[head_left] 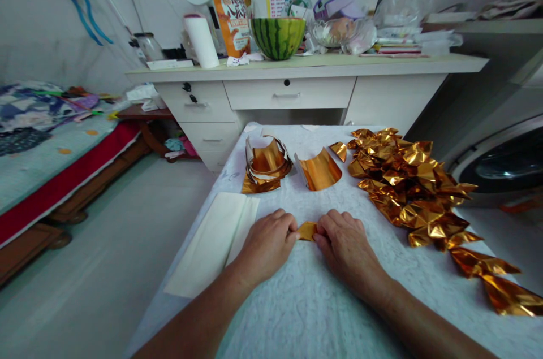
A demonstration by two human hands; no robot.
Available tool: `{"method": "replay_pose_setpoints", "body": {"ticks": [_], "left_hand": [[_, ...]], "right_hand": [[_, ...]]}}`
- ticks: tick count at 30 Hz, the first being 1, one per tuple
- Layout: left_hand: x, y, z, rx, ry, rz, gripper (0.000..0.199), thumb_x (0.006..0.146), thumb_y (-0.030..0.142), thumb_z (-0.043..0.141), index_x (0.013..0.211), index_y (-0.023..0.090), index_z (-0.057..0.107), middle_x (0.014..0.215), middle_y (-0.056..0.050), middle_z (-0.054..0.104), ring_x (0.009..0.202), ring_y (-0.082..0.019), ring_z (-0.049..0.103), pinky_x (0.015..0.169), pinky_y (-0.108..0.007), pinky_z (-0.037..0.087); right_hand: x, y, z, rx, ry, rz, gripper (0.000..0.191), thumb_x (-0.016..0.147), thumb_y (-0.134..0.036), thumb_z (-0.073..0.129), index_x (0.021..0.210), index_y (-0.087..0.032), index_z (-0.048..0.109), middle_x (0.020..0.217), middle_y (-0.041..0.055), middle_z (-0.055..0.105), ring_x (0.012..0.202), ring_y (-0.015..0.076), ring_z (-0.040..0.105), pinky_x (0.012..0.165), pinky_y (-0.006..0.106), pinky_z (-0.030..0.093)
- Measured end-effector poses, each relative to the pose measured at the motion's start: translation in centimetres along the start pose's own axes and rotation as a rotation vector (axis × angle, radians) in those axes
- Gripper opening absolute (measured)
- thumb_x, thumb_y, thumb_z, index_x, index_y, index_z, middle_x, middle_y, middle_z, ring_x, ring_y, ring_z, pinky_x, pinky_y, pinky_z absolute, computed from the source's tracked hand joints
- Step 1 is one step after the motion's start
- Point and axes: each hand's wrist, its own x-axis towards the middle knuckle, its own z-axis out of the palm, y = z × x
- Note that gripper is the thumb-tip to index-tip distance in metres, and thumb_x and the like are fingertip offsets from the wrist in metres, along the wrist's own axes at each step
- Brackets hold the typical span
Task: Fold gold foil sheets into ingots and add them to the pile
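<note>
Between my two hands, low over the white-covered table (297,302), is a small folded piece of gold foil paper (306,230). My left hand (271,240) pinches its left end, and my right hand (345,246) grips its right end. Just beyond them lies a curved sheet of gold foil paper (320,169). To its left is a curled stack of gold foil sheets (266,162). Beside my left forearm rest pale paper sheets (212,237). Many folded gold foil pieces (407,184) are heaped to the right of my right hand, and a single one (339,150) sits apart.
Behind the table stands a white desk (292,93) bearing a watermelon half (278,38), an orange pouch (231,11), and a white roll (201,41). A bed (55,161) is on the left. At the right is a front-loading washing machine (500,150).
</note>
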Motion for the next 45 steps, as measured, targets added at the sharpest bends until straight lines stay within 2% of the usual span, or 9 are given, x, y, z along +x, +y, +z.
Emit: {"method": "replay_pose_setpoints", "body": {"ticks": [3,7,12,27,31,36,40,45], "left_hand": [[0.1,-0.1,0.1,-0.028,0.0,-0.01,0.005,0.084,0.026,0.061,0.084,0.021,0.059,0.089,-0.001,0.06,0.084,-0.017,0.058,0.073,-0.027,0.042],[0.2,-0.2,0.3,-0.034,-0.008,-0.036,0.004,0.084,0.024,0.059,0.081,0.021,0.059,0.086,0.0,0.061,0.083,-0.017,0.059,0.074,-0.027,0.042],[0.3,-0.1,0.4,-0.039,0.015,-0.042,0.004,0.083,0.021,0.059,0.08,0.02,0.058,0.084,0.0,0.061,0.083,-0.017,0.059,0.074,-0.027,0.042],[0.4,-0.5,0.2,-0.053,-0.01,0.003,0.01,0.084,0.012,0.048,0.08,0.021,0.053,0.085,0.001,0.061,0.083,-0.016,0.058,0.074,-0.025,0.041],[0.4,-0.5,0.0,-0.068,-0.012,0.018,0.017,0.083,0.011,0.048,0.092,0.023,0.053,0.092,0.001,0.063,0.087,-0.016,0.059,0.076,-0.025,0.042],[0.4,-0.8,0.1,-0.056,-0.032,0.051,0.021,0.085,0.013,0.048,0.098,0.025,0.06,0.094,0.001,0.063,0.09,-0.017,0.06,0.082,-0.026,0.044],[0.2,-1.0,0.2,-0.078,-0.015,0.074,0.033,0.087,0.013,0.048,0.113,0.028,0.059,0.104,0.0,0.064,0.097,-0.018,0.06,0.087,-0.027,0.044],[0.1,-0.9,0.1,-0.04,-0.042,0.094,0.036,0.088,0.013,0.047,0.115,0.032,0.064,0.094,0.001,0.061,0.089,-0.017,0.061,0.081,-0.026,0.045]], "right_hand": [[0.0,0.0,0.1,-0.003,0.011,-0.006,0.01,0.088,-0.015,0.055,0.081,-0.021,0.059,0.087,0.0034,0.059,0.082,0.0213,0.048,0.072,0.034,0.03],[-0.2,-0.2,0.0,-0.009,0.028,-0.025,0.007,0.089,-0.021,0.057,0.082,-0.021,0.058,0.087,0.0034,0.058,0.082,0.0215,0.048,0.072,0.034,0.03],[-0.3,-0.3,0.2,-0.046,0.054,-0.016,0.014,0.088,-0.034,0.061,0.081,-0.021,0.057,0.086,0.0035,0.057,0.082,0.023,0.048,0.072,0.035,0.03],[0.5,-1.3,0.0,-0.207,0.045,0.003,0.03,0.088,-0.05,0.058,0.083,-0.02,0.061,0.089,0.007,0.061,0.083,0.0252,0.053,0.07,0.036,0.033],[0.5,-1.2,0.0,-0.177,0.036,0.008,0.025,0.088,-0.044,0.059,0.081,-0.02,0.06,0.089,0.0062,0.061,0.08,0.0233,0.053,0.07,0.035,0.033],[0.5,-0.6,-0.1,-0.097,0.003,0.018,0.011,0.088,-0.029,0.061,0.081,-0.021,0.06,0.087,0.0046,0.06,0.082,0.0219,0.052,0.07,0.034,0.032],[0.4,-0.1,-0.3,-0.049,-0.021,0.014,0.003,0.087,-0.023,0.061,0.084,-0.022,0.062,0.089,0.0042,0.058,0.085,0.0223,0.051,0.071,0.033,0.031],[0.1,0.8,-0.6,-0.041,-0.002,0.019,0.01,0.085,-0.019,0.06,0.09,-0.026,0.065,0.096,0.0047,0.057,0.088,0.0233,0.049,0.074,0.035,0.03]]}}
